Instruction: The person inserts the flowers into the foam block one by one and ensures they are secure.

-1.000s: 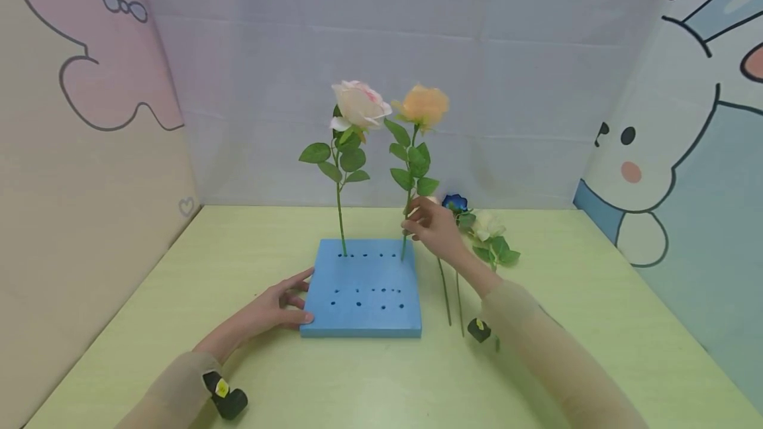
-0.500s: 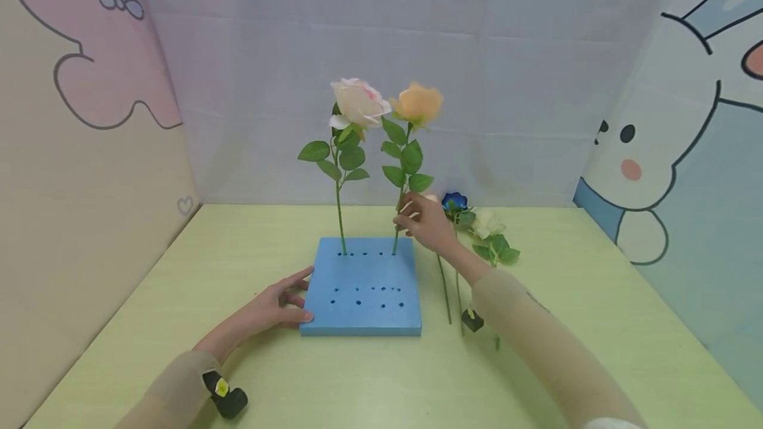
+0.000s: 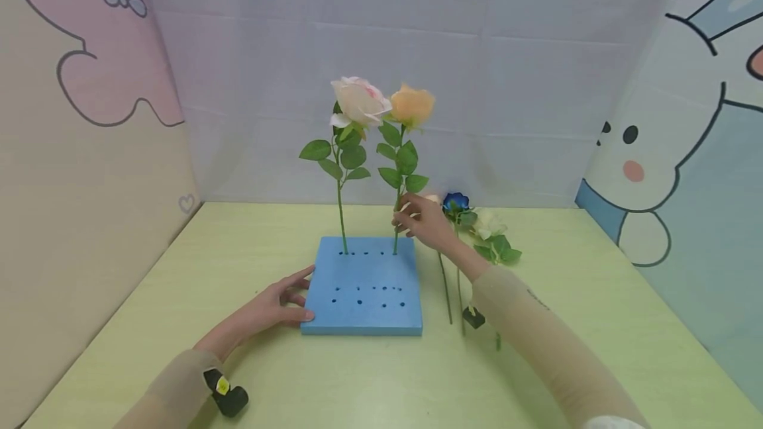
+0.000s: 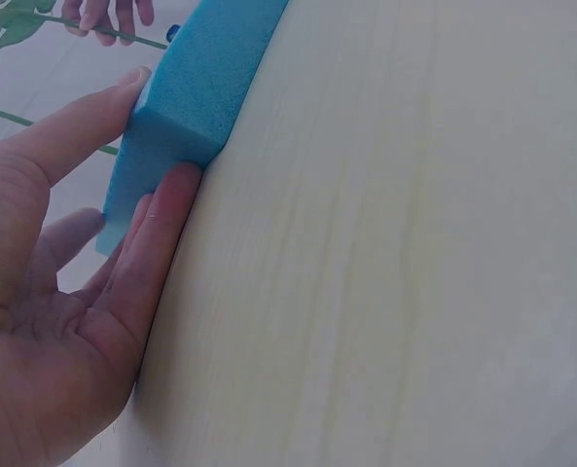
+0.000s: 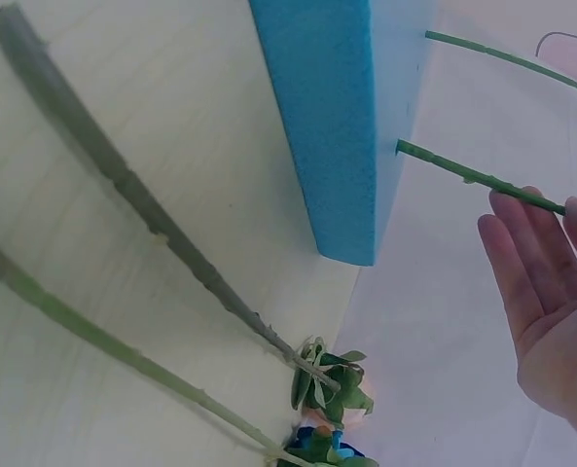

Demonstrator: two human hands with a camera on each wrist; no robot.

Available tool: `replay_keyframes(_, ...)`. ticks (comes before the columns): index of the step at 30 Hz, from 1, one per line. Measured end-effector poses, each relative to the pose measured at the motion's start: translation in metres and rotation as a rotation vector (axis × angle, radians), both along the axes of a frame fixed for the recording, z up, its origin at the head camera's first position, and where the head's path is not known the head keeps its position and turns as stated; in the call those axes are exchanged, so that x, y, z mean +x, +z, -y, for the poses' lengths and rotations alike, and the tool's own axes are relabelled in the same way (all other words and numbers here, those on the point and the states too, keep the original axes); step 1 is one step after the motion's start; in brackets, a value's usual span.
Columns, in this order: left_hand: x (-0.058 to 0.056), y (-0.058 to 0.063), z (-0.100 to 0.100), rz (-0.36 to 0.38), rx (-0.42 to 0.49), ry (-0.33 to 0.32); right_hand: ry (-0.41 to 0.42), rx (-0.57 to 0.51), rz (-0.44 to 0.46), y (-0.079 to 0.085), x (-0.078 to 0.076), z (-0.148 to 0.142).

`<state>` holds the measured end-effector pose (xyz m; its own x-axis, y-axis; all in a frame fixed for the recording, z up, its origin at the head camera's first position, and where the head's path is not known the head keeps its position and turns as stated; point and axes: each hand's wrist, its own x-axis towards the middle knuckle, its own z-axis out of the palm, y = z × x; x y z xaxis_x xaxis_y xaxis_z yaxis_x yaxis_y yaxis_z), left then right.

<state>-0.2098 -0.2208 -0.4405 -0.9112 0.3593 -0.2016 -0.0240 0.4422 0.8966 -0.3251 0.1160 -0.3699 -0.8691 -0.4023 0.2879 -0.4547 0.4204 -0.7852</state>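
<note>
A blue foam board (image 3: 366,277) with rows of small holes lies on the table. Upright at its back left stands a pale pink rose (image 3: 360,103). My right hand (image 3: 426,222) pinches the green stem of an orange rose (image 3: 411,108); in the right wrist view, that stem (image 5: 453,167) meets the board's top face at a hole. How deep it goes is hidden. With fairly straight fingers, my left hand (image 3: 277,304) rests against the board's left side, its thumb near the front left corner. The left wrist view shows these fingers touching the board's edge (image 4: 186,126).
Right of the board lie a blue rose (image 3: 456,202), a white rose (image 3: 490,225) and a pale peach flower (image 3: 432,198) partly behind my right hand. Their stems point toward the table's front. A pale cloth (image 3: 268,118) hangs behind the table (image 3: 238,257).
My right hand has shifted slightly left with the orange rose. Its stem's lower end has moved from the board's right edge to a hole in the back row. The left hand stays put.
</note>
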Motion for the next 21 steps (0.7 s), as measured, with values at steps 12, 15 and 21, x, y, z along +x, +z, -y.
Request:
replay_keyframes(12, 0.0006, 0.0031, -0.0008, -0.029, -0.037, -0.009, 0.015, 0.045, 0.009, 0.0066, 0.0017, 0.0017)
replay_keyframes(15, 0.0011, 0.0034, -0.0010, -0.025, -0.034, -0.008, 0.017, 0.033, 0.012, 0.0057, 0.0025, 0.0017)
replay_keyframes(21, 0.0008, 0.0029, -0.0001, -0.026, -0.039, -0.004, 0.015, 0.020, 0.037, 0.0046, 0.0019, 0.0018)
